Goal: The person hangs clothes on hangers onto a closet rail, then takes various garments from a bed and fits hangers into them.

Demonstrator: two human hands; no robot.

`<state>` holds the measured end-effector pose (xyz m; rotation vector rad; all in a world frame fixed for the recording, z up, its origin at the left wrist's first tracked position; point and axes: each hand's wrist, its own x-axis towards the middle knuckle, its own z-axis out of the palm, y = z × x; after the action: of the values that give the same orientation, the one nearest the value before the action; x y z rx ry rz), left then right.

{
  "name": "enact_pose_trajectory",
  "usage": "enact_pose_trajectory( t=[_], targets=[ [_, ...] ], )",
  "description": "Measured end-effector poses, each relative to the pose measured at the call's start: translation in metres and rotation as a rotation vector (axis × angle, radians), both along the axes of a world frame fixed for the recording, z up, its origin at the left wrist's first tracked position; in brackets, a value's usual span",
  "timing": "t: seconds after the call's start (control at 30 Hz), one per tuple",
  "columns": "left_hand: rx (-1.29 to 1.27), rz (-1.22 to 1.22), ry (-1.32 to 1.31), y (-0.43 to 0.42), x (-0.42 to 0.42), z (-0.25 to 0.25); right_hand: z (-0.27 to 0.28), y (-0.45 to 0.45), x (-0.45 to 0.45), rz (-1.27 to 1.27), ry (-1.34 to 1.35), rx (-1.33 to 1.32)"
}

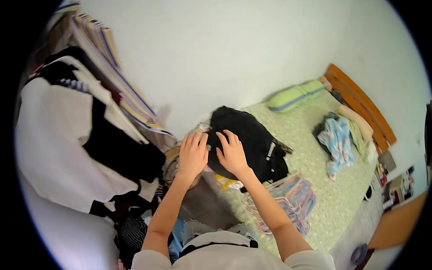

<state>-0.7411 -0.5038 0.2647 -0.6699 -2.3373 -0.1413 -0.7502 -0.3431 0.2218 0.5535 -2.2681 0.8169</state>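
Note:
My left hand (194, 155) is held out with its fingers stretched, just left of a dark pile of clothing (245, 139) on the bed. My right hand (232, 155) is over the left part of that black pile, fingers apart. Whether its fingertips touch the cloth I cannot tell. Neither hand holds anything visible. A pale drawstring or tag shows on the pile's right side. Below the pile, something yellow and white (228, 182) lies at the bed's edge. Pastel-coloured clothes hangers (290, 202) lie in a heap nearer to me, beside my right forearm.
The bed (333, 207) has a pale green patterned sheet. On it are a green pillow (297, 96) and a blue crumpled garment (336, 141) near the wooden headboard (360, 105). White and black clothes (56, 135) hang at left by a striped curtain (112, 67).

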Motion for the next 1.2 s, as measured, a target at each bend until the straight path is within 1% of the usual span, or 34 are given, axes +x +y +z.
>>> enact_pose_trajectory(
  t=[0.07,0.17,0.27,0.43,0.57,0.67,0.73,0.8,0.83,1.03,1.1,1.2],
  targets=[
    [-0.008,-0.044,-0.107,0.036,-0.01,-0.036,-0.027,0.042,0.01,-0.095,-0.083,0.018],
    [-0.097,-0.107,-0.224,0.079,-0.019,-0.081,-0.067,0.086,0.023,-0.201,-0.18,0.012],
    [-0.146,-0.176,-0.29,0.116,-0.024,-0.108,-0.097,0.119,0.032,-0.275,-0.252,0.05],
    [-0.151,-0.298,-0.358,0.163,-0.042,-0.137,-0.134,0.161,0.046,-0.431,-0.351,0.023],
    [-0.132,-0.35,-0.504,0.189,-0.05,-0.161,-0.154,0.182,0.055,-0.508,-0.443,0.021],
    [-0.158,-0.387,-0.603,0.2,-0.062,-0.176,-0.167,0.189,0.05,-0.535,-0.472,-0.014],
    [-0.163,-0.436,-0.654,0.203,-0.071,-0.182,-0.169,0.189,0.042,-0.523,-0.541,-0.051],
    [-0.14,-0.516,-0.642,0.202,-0.081,-0.188,-0.178,0.188,0.031,-0.512,-0.602,-0.071],
    [-0.138,-0.529,-0.668,0.202,-0.086,-0.191,-0.187,0.186,0.025,-0.531,-0.564,-0.05],
    [-0.118,-0.556,-0.852,0.191,-0.118,-0.216,-0.238,0.162,-0.015,-0.52,-0.724,-0.199],
    [-0.127,-0.565,-0.846,0.183,-0.129,-0.227,-0.252,0.157,-0.027,-0.521,-0.826,-0.226],
    [-0.156,-0.572,-0.868,0.178,-0.147,-0.242,-0.277,0.152,-0.045,-0.523,-0.879,-0.361]
  ],
)
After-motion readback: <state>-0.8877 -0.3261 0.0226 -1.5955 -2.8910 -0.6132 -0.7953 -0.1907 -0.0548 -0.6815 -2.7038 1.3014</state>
